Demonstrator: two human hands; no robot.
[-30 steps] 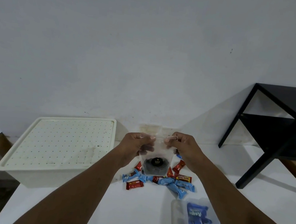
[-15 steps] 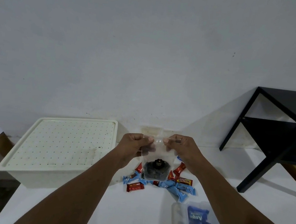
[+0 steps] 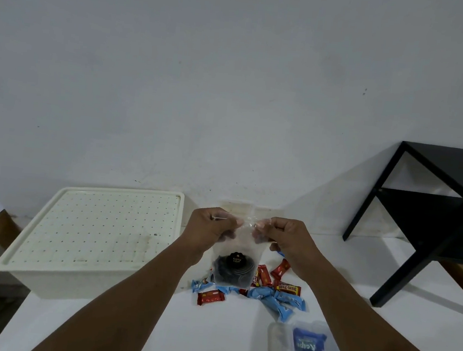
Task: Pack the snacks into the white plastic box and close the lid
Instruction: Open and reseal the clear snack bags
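Head view, looking down over two bare forearms. Nearest, at the lower right, a clear plastic tub (image 3: 279,347) lies on the white worktop (image 3: 154,323), with glossy blue packets (image 3: 308,349) inside it. Beyond it is a loose pile of small snacks: red wrapped bars (image 3: 211,298) and crinkled blue wrapped sweets (image 3: 275,299). In front of the pile hangs a clear pouch (image 3: 234,263), upright, with dark round biscuits in its bottom and a black round label. The left hand (image 3: 208,231) and right hand (image 3: 289,237) each pinch its top edge. To the left sits the white plastic box (image 3: 73,279), rectangular and matte, its dotted lid (image 3: 101,225) on. Far right stands a black side table (image 3: 433,211) against a plain pale wall (image 3: 233,90).
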